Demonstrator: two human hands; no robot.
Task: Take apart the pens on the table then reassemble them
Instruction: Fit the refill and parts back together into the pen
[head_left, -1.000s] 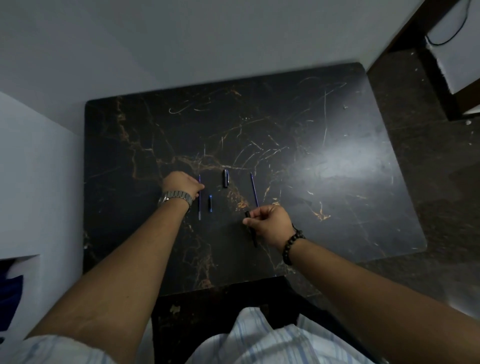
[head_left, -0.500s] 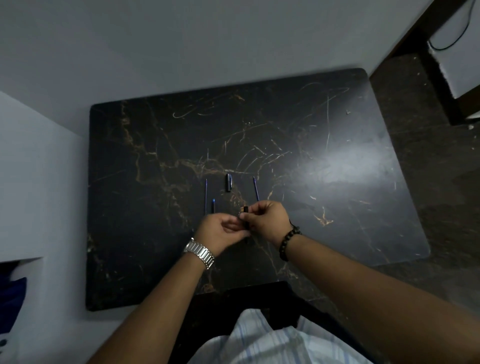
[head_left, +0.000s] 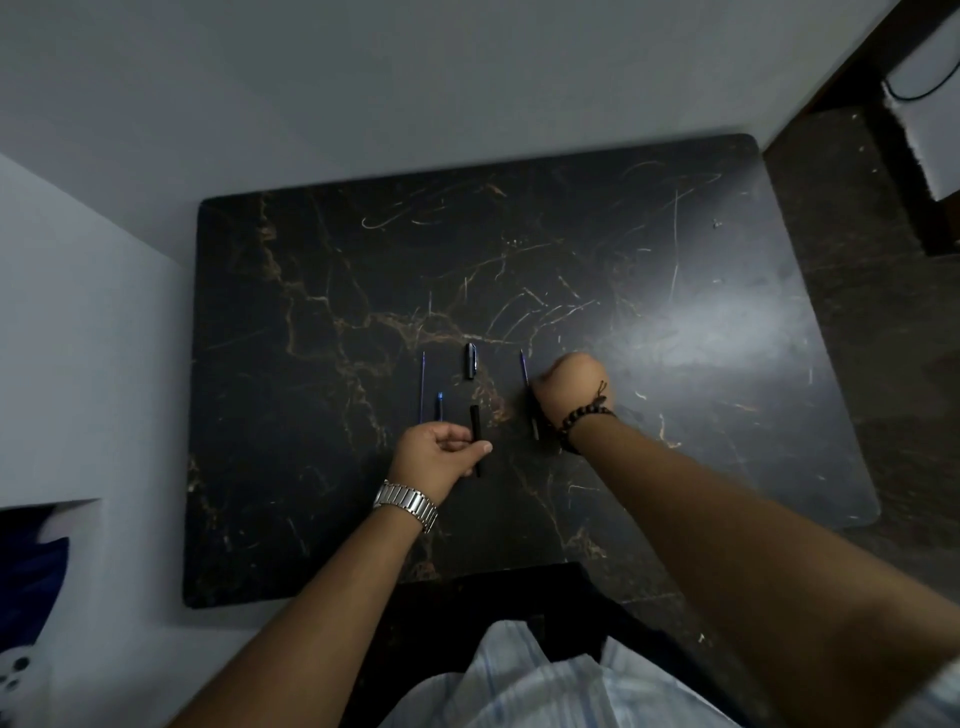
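Pen parts lie on the black marble table (head_left: 675, 467). My left hand (head_left: 436, 457) is closed around a black pen barrel (head_left: 475, 423), held just above the table. My right hand (head_left: 571, 387) is curled into a fist over the near end of a thin blue refill (head_left: 523, 364), whose far tip sticks out past my knuckles. A second thin blue refill (head_left: 422, 384) lies to the left, with a short blue piece (head_left: 439, 406) beside it. A black pen cap (head_left: 470, 359) rests between the two refills. Another dark slim piece (head_left: 535, 428) lies under my right wrist.
White walls (head_left: 78, 364) close in the table's far and left sides. Dark floor (head_left: 909, 415) runs along the right side. The table's near edge meets a dark seat by my striped shirt (head_left: 519, 691).
My hands have parted. The left one kept the black barrel and drew back left; the right one reached forward and right onto the right-hand blue refill.
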